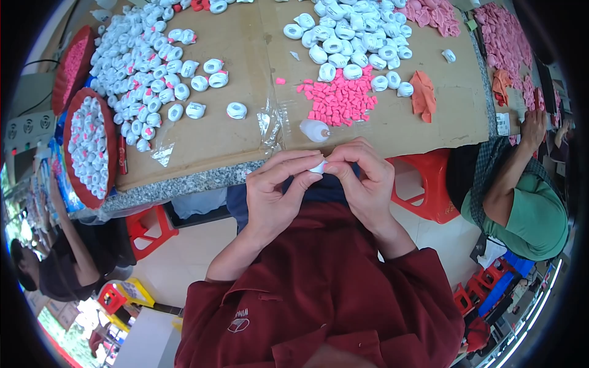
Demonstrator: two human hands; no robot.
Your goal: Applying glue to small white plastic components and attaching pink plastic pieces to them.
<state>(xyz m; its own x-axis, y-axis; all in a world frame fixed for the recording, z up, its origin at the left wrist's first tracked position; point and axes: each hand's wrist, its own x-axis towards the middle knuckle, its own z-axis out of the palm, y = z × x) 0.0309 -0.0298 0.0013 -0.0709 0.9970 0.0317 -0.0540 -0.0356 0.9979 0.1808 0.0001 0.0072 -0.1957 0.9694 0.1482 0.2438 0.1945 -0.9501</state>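
My left hand (276, 193) pinches a small white rounded piece (318, 167) between thumb and fingers, just off the table's near edge. At the piece's right side, my right hand (366, 184) has its thumb and fingertips closed against it; whether a smaller part sits between them is hidden. Beyond my fingers, a translucent squeeze bottle (315, 130) with a narrow tip lies on the cardboard. Behind it spreads a heap of small bright pink pieces (340, 98). A pile of similar white pieces (356, 40) adjoins that heap at the far side.
White pieces with pink parts (144, 92) cover the table's left. Two red trays (111, 153) (61, 104) hold white and pink pieces. An orange glove-like item (423, 97) lies right, near pink soft items (432, 15). Red stools (429, 187) and co-workers (532, 208) are on both sides.
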